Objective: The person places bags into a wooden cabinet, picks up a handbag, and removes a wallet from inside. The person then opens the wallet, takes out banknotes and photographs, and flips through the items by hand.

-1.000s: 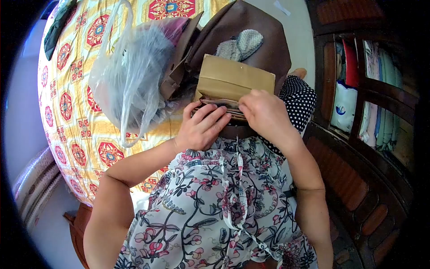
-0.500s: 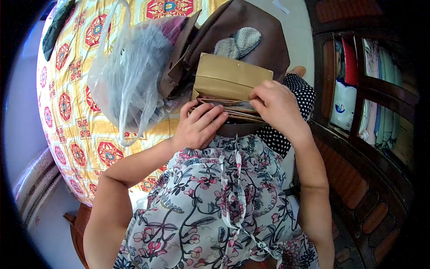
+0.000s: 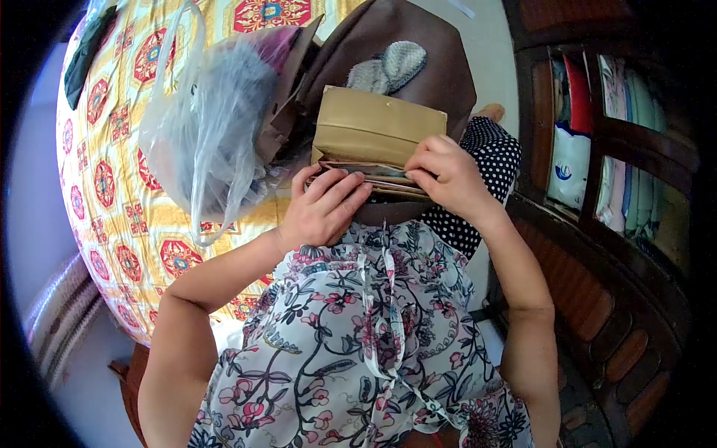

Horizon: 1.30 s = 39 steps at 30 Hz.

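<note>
A long tan wallet (image 3: 379,123) lies open in front of my body, its flap folded back and several inner compartments showing. My left hand (image 3: 323,205) grips its left side, with the fingers laid over the near edge. At the right end, my right hand (image 3: 452,175) has thumb and fingers pinched together on the edge of the inner dividers. Something thin and greyish shows between the compartments beside those fingertips; I cannot make out what it is. Beyond the wallet is a large dark brown leather bag (image 3: 441,75) with a knitted grey-and-white item (image 3: 388,69) on it.
A clear plastic bag (image 3: 216,127) with dark and purple contents sits left of the brown bag, on a yellow patterned bedspread (image 3: 119,194). To the right stands a dark wooden cabinet (image 3: 590,291) with folded cloths and a white package (image 3: 571,166) on its shelves.
My right hand has shifted slightly left and down along the wallet's inner edge, its fingers pinched closer together. My left hand keeps its hold. The whole view has shifted a little.
</note>
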Available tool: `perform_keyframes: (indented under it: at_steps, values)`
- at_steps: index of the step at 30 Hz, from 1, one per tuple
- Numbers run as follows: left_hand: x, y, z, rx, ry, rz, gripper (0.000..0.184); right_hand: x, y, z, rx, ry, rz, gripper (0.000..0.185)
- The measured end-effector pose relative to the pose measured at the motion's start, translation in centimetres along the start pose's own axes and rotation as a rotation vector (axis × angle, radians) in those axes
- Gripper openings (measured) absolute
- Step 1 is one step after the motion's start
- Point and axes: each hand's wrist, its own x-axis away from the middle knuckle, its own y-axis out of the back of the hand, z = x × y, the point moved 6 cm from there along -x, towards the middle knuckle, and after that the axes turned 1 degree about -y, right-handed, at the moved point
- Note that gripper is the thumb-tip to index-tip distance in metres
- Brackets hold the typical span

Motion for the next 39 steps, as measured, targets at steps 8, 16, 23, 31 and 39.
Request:
perform_keyframes:
  at_steps: [8,16,23,31,39]
  values:
    - [-0.2,0.1,-0.1,-0.024,-0.009,0.0,0.038,0.5,0.8,-0.3,-0.019,0.021,-0.018,0.012]
    - [-4.1,-0.2,0.7,0.101,-0.03,0.225,0.03,2.9,1.5,-1.7,-0.034,-0.151,0.079,0.019]
    - [-7.7,-2.6,1.7,0.183,-0.057,0.453,0.019,4.0,1.5,-1.3,-0.017,-0.299,-0.003,0.02]
    - [-9.5,-3.4,1.0,0.119,-0.32,0.499,0.012,5.0,0.0,-2.5,-0.25,-0.488,-0.028,0.018]
    - [-9.2,-4.5,0.8,0.002,-0.315,0.681,0.01,4.6,-0.2,-2.6,-0.278,-0.514,0.009,0.016]
